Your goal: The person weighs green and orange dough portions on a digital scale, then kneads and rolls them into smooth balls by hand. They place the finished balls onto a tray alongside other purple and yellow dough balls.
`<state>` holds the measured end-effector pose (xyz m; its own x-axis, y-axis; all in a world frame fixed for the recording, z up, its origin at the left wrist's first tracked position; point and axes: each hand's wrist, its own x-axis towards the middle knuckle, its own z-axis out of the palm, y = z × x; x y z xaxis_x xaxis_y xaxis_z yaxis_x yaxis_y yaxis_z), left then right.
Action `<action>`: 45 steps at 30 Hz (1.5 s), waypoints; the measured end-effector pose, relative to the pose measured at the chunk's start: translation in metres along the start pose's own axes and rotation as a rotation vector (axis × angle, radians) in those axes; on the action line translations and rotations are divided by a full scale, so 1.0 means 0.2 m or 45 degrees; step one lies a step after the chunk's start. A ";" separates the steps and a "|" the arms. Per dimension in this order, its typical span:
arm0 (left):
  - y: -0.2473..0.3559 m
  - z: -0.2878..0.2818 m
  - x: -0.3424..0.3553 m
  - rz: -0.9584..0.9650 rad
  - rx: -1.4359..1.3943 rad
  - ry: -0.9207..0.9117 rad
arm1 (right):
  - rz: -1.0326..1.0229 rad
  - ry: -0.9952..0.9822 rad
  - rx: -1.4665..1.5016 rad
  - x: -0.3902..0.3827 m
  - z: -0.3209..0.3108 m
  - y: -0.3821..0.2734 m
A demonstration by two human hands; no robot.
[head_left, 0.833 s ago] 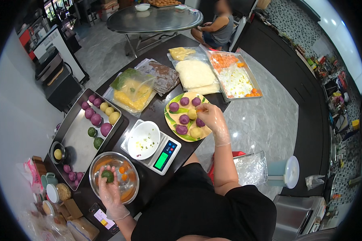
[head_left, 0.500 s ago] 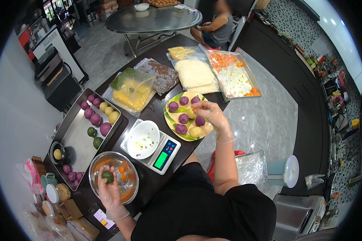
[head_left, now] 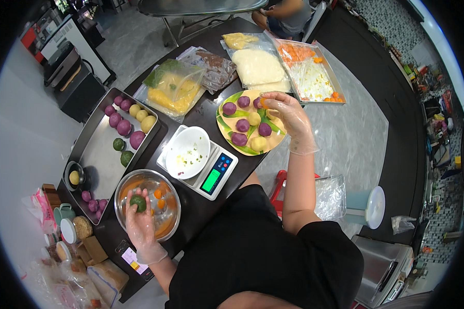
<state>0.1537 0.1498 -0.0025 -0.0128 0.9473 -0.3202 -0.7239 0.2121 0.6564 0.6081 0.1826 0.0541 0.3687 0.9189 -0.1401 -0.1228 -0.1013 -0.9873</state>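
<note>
My left hand (head_left: 142, 225), in a clear glove, is palm up over the near rim of a steel bowl (head_left: 176, 222), its fingers curled around a green dough ball (head_left: 137, 203). A few small orange balls (head_left: 158, 194) lie in the bowl. Also gloved, my right hand (head_left: 290, 114) hangs over the far right of a patterned round plate (head_left: 227, 131). Its fingertips pinch a small orange ball (head_left: 263, 103), partly hidden by the fingers. Several purple dough balls (head_left: 242, 125) and yellow dough balls (head_left: 259, 143) rest on the plate.
A white bowl (head_left: 189, 149) sits on a digital scale (head_left: 219, 175) between my hands. At the left, a metal tray (head_left: 95, 154) holds purple, yellow and green balls. Bagged fillings (head_left: 175, 95) and a tray of orange and white pieces (head_left: 314, 77) lie farther back. A person (head_left: 288, 18) sits beyond.
The view has shifted, so the table sits higher in it. My right hand has moved slightly toward the plate's far edge, still pinching the orange ball. My left hand keeps the green ball.
</note>
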 end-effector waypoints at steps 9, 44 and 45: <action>-0.02 0.00 0.02 0.001 -0.035 0.050 | -0.111 -0.156 0.045 0.02 0.04 0.07; -0.03 0.08 -0.04 0.022 0.048 -0.037 | 0.174 -0.934 -0.070 -0.38 0.94 0.11; -0.04 0.07 -0.04 0.030 0.029 -0.045 | 0.191 -0.916 -0.068 -0.37 0.93 0.12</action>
<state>0.1689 0.1438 0.0053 -0.0048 0.9600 -0.2800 -0.7079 0.1945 0.6790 0.4061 0.1826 0.0553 -0.3467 0.9147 -0.2077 -0.0728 -0.2470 -0.9663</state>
